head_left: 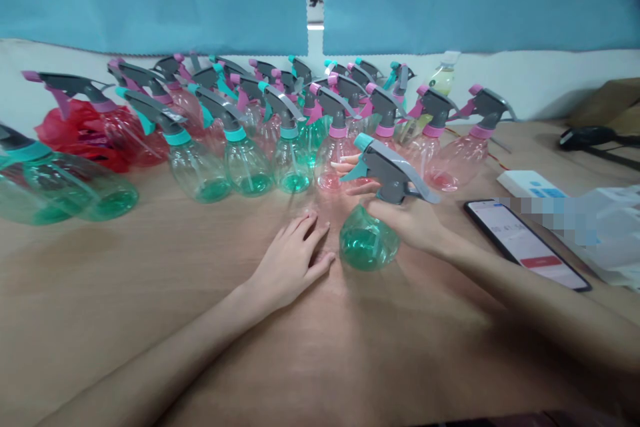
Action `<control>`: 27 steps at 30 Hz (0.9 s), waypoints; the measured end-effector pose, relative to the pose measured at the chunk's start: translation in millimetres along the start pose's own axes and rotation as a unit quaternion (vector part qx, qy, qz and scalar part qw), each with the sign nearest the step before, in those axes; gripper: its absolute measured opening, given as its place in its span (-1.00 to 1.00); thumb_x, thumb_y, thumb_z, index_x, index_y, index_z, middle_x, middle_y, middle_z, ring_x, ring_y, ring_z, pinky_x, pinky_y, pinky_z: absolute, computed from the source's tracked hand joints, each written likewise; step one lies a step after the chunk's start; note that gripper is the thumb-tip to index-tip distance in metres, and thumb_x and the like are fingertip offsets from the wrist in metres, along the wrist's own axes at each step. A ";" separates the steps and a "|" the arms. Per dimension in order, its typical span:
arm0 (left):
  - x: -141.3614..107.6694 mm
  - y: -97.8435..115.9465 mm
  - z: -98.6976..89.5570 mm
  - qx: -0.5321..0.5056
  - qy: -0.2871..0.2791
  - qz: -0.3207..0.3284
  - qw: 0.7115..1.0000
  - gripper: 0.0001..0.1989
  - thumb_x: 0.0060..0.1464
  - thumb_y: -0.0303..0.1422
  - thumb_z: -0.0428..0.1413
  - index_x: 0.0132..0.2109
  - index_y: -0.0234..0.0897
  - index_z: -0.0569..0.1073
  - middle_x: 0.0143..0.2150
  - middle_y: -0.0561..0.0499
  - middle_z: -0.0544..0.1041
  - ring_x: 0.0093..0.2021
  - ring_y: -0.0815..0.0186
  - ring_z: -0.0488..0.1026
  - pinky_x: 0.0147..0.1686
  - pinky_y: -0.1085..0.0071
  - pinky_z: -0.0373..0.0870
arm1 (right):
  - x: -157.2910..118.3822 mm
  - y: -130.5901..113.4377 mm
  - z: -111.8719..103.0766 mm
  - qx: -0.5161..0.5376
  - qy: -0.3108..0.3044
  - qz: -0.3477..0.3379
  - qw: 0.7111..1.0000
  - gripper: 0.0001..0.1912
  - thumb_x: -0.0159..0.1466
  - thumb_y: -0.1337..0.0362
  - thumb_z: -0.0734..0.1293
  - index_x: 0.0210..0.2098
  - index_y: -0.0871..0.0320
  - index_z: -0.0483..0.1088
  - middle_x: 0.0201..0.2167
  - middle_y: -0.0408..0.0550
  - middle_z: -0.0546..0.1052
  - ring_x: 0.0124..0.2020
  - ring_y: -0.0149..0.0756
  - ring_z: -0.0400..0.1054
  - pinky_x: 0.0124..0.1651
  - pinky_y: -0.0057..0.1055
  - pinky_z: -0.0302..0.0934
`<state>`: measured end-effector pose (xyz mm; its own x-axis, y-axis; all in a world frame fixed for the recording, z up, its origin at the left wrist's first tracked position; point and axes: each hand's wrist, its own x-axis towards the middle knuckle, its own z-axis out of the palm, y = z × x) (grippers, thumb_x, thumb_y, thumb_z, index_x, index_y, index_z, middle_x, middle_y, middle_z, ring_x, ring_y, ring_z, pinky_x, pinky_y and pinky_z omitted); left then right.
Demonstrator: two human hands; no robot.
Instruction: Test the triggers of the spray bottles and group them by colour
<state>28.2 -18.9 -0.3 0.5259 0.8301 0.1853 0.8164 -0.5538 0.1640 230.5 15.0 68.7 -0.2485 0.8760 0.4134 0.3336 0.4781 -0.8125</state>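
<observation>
A spray bottle [369,243] with green liquid and a grey and turquoise head is at the middle of the wooden table, its nozzle pointing left. My right hand [407,217] grips it around the neck; some fingers stretch out behind the spray head, partly hidden by it. My left hand [290,260] rests on the table left of this bottle, holding nothing, fingers apart. Behind both hands stand turquoise-collared bottles [250,170] with green liquid and pink-collared bottles [336,157] with a pinkish tint.
More spray bottles [75,187] stand at the left by a red plastic bag [83,133]. On the right are a phone [527,243], a white box [533,185], clear plastic and a black object [585,138]. A wall with blue covers closes off the back.
</observation>
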 end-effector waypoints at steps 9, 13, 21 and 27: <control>-0.4 0.3 -0.3 -0.003 0.002 0.003 1.000 -0.53 0.28 -0.18 -0.02 0.21 -0.38 0.32 0.27 -0.27 0.29 0.31 0.03 0.14 0.19 0.08 0.18 | -4.7 3.9 0.4 -0.055 0.027 0.025 0.998 -0.84 0.12 0.29 0.27 -0.30 0.02 0.43 -0.37 -0.12 0.56 -0.25 -0.14 0.46 -0.12 -0.11 0.34; -1.1 0.3 -0.6 -0.002 0.002 0.002 1.000 -0.53 0.27 -0.18 -0.02 0.21 -0.38 0.32 0.27 -0.27 0.29 0.31 0.03 0.14 0.20 0.09 0.18 | -5.3 3.5 0.2 -0.061 0.018 0.031 0.997 -0.81 0.12 0.31 0.27 -0.26 0.04 0.43 -0.42 -0.15 0.55 -0.30 -0.17 0.45 -0.17 -0.16 0.34; -1.1 0.5 -1.1 -0.003 0.001 0.002 1.000 -0.53 0.28 -0.17 -0.03 0.21 -0.37 0.32 0.27 -0.27 0.28 0.30 0.02 0.15 0.19 0.07 0.19 | -3.7 2.4 0.2 -0.037 0.011 -0.003 0.999 -0.76 0.12 0.29 0.24 -0.23 0.02 0.45 -0.37 -0.14 0.57 -0.25 -0.18 0.45 -0.12 -0.17 0.31; -1.0 0.3 -1.0 -0.006 0.002 0.000 1.000 -0.54 0.28 -0.17 -0.02 0.20 -0.36 0.32 0.28 -0.28 0.28 0.30 0.01 0.15 0.18 0.05 0.19 | -4.7 4.7 0.2 -0.042 0.043 0.004 0.998 -0.91 0.05 0.30 0.29 -0.43 0.00 0.40 -0.41 -0.13 0.56 -0.34 -0.18 0.44 -0.25 -0.18 0.34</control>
<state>27.7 -19.9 0.5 0.5246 0.8301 0.1891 0.8135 -0.5543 0.1762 233.0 13.1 62.8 -0.1687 0.8801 0.4437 0.4113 0.4720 -0.7798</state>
